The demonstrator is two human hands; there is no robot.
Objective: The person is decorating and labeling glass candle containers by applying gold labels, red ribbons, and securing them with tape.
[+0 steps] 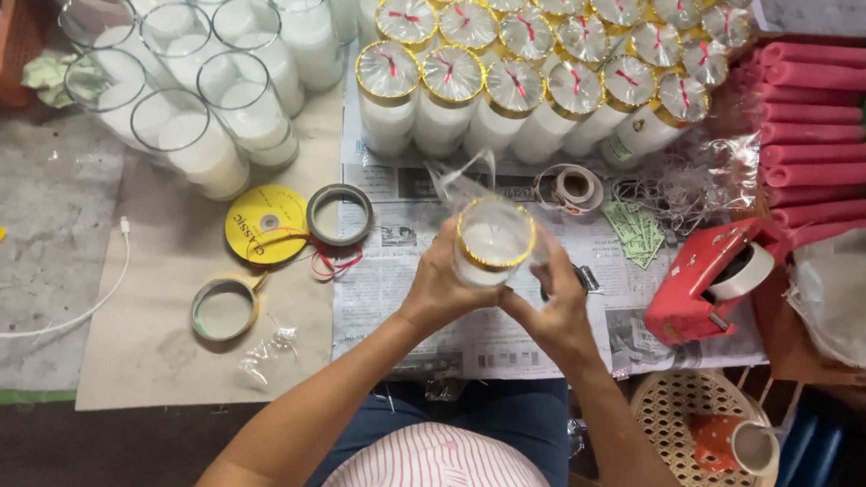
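Centrally, one glass candle jar (493, 241) with a gold rim is clasped between the left hand (442, 286) and the right hand (557, 299), held above the newspaper (419, 303) covering the surface. Two tape rolls (340, 214) and one yellow ribbon spool (266, 224) are laid to the left. One red tape dispenser (703, 280) is seen to the right. Behind, wrapped gold-rimmed jars (450, 94) are ranked in rows, too overlapped to be counted exactly.

White candle jar (493, 243), gold rim band; red tape dispenser (703, 283); yellow ribbon spool (266, 224); pink-white striped shirt (439, 475).
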